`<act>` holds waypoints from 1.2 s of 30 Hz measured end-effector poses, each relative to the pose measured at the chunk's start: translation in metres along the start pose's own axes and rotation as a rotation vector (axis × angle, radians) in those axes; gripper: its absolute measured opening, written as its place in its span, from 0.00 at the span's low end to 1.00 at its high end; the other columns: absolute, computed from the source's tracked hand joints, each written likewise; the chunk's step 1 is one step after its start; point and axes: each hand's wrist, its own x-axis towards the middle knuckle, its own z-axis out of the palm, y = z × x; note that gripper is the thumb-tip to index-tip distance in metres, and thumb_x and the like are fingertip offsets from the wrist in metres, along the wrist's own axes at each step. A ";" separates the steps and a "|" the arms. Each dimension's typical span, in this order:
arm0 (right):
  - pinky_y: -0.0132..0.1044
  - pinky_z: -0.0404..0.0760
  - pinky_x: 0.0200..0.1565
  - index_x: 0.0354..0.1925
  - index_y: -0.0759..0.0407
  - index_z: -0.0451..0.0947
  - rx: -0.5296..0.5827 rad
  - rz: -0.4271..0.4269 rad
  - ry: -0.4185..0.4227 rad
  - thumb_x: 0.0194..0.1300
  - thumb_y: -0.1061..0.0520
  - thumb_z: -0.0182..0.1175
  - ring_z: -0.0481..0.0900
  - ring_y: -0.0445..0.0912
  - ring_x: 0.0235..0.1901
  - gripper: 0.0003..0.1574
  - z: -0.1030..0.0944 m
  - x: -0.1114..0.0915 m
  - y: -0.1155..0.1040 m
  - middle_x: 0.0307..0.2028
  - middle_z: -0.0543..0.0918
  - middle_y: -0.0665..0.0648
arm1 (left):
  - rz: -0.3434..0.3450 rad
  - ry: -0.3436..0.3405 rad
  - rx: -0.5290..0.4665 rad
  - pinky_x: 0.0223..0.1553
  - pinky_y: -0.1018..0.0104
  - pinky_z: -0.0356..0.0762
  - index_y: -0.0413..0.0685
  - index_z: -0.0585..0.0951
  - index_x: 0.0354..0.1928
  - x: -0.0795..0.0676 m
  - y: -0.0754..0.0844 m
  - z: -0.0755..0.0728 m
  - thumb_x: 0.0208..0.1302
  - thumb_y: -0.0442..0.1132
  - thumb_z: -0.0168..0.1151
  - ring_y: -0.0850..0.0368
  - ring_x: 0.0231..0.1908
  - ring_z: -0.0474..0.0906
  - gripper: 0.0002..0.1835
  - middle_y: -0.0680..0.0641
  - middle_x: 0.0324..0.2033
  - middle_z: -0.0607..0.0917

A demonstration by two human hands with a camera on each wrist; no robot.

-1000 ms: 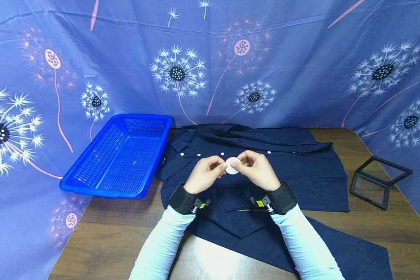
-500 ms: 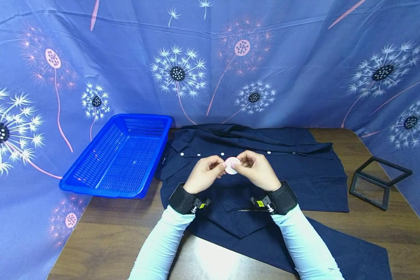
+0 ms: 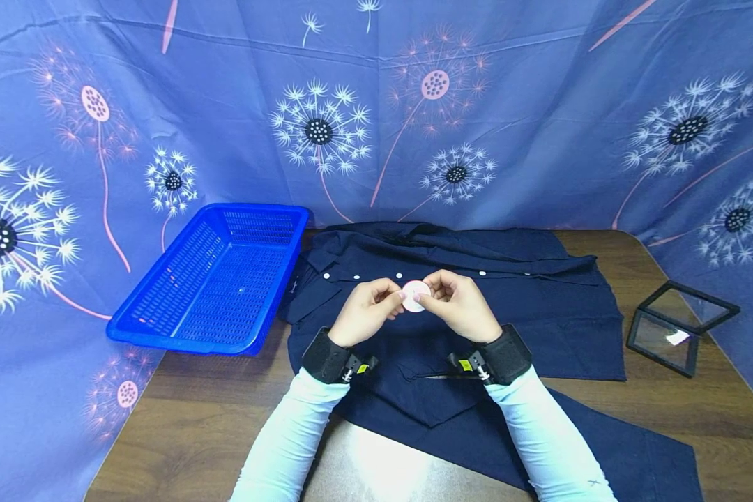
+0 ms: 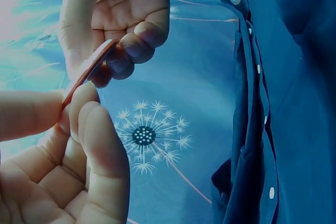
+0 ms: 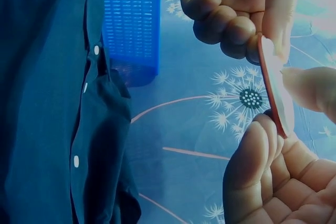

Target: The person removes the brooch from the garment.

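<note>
A small round white disc with a red edge is held up between both hands, above a dark navy shirt. My left hand pinches its left rim between thumb and forefinger. On the opposite side, my right hand grips it with the thumb lying across the white face. Both wrist views show the disc nearly edge-on, thin, with its red back turned away from the thumbs. The shirt lies spread over the table, a row of white buttons running along its front.
To the left stands a blue perforated plastic basket. Two joined black square frames stand at the right on the wooden table. A blue dandelion-print cloth hangs behind. Each wrist carries a black strap.
The hands keep the same hold, and the disc shifts only very slightly. A bright white patch now shows in the lower pane of the black frames.
</note>
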 end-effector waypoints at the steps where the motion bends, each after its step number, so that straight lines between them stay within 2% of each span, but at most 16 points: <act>1: 0.28 0.71 0.26 0.38 0.64 0.80 0.000 -0.001 0.000 0.60 0.63 0.67 0.72 0.40 0.24 0.08 0.000 0.000 0.000 0.27 0.78 0.56 | -0.002 0.001 0.000 0.31 0.73 0.80 0.35 0.81 0.34 0.000 0.000 0.000 0.69 0.32 0.56 0.34 0.31 0.81 0.08 0.38 0.28 0.83; 18: 0.27 0.71 0.27 0.38 0.64 0.80 -0.033 0.000 0.021 0.61 0.60 0.68 0.72 0.40 0.25 0.09 0.004 0.001 0.000 0.27 0.77 0.55 | 0.001 0.012 -0.013 0.30 0.72 0.79 0.35 0.81 0.33 0.000 -0.001 0.001 0.69 0.33 0.56 0.37 0.29 0.81 0.09 0.38 0.26 0.83; 25: 0.28 0.70 0.26 0.39 0.65 0.80 -0.027 -0.006 0.021 0.62 0.60 0.67 0.71 0.40 0.25 0.09 0.004 0.001 0.002 0.27 0.77 0.56 | 0.013 0.025 0.010 0.29 0.71 0.79 0.36 0.81 0.32 0.000 -0.002 0.001 0.69 0.33 0.56 0.50 0.25 0.80 0.09 0.40 0.25 0.83; 30: 0.27 0.69 0.27 0.39 0.66 0.80 -0.050 0.018 0.027 0.61 0.61 0.67 0.71 0.39 0.24 0.09 0.005 0.001 0.002 0.28 0.79 0.57 | 0.012 0.022 0.007 0.30 0.71 0.80 0.36 0.81 0.32 0.000 -0.003 0.001 0.69 0.33 0.56 0.45 0.27 0.81 0.09 0.39 0.26 0.83; 32: 0.27 0.68 0.26 0.39 0.67 0.80 -0.055 0.027 0.031 0.61 0.63 0.67 0.70 0.40 0.24 0.09 0.005 0.001 -0.002 0.27 0.78 0.58 | 0.008 0.022 0.007 0.30 0.71 0.80 0.36 0.81 0.32 0.000 -0.003 0.001 0.69 0.34 0.56 0.44 0.27 0.81 0.09 0.39 0.26 0.83; 36: 0.26 0.67 0.26 0.37 0.70 0.79 -0.056 0.027 0.030 0.61 0.65 0.66 0.70 0.40 0.23 0.07 0.003 -0.002 -0.021 0.26 0.78 0.60 | 0.000 0.024 0.015 0.30 0.71 0.80 0.37 0.81 0.32 0.000 -0.002 0.002 0.69 0.34 0.57 0.52 0.26 0.80 0.08 0.40 0.26 0.83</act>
